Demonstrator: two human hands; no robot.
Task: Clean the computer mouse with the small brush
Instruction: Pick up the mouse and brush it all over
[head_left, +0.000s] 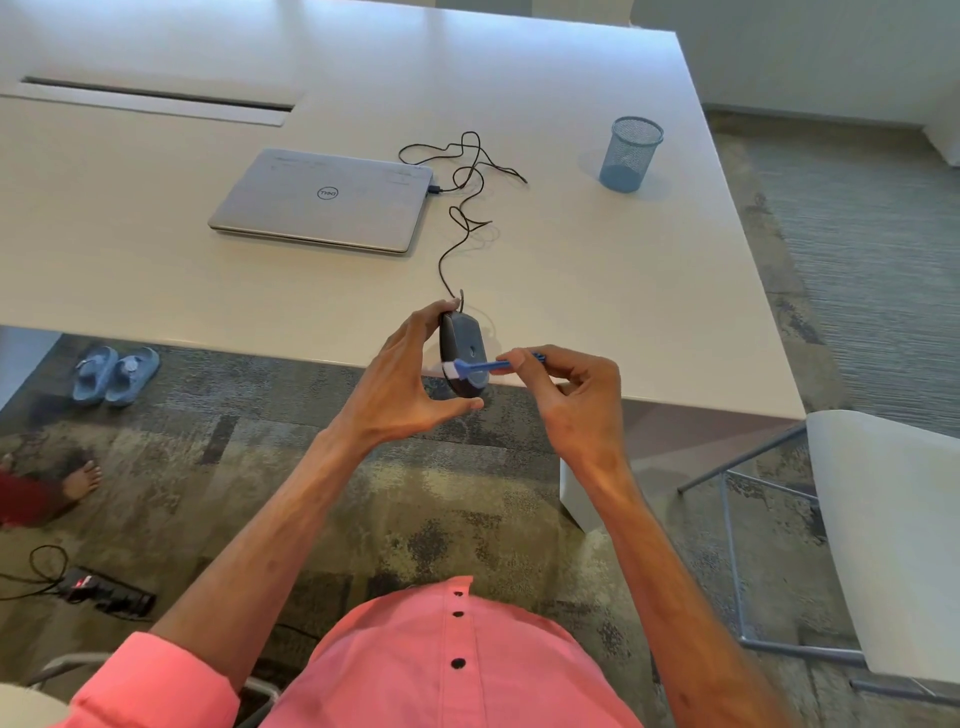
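A dark wired computer mouse (465, 338) is held up over the near table edge, its underside turned toward me. My left hand (400, 379) grips it end to end, fingertip at the front and thumb at the back. A small blue brush (483, 368) with white bristles lies across the mouse's lower half, bristles touching it. My right hand (566, 395) pinches the brush handle from the right. The mouse's black cable (457, 218) runs in loops back across the table to the laptop.
A closed silver laptop (322, 200) lies on the white table (623, 291). A blue mesh cup (631, 153) stands at the far right. A white chair (883, 540) is at my right. Blue slippers (114, 374), another person's foot (83, 480) and a power strip (104, 592) are on the carpet.
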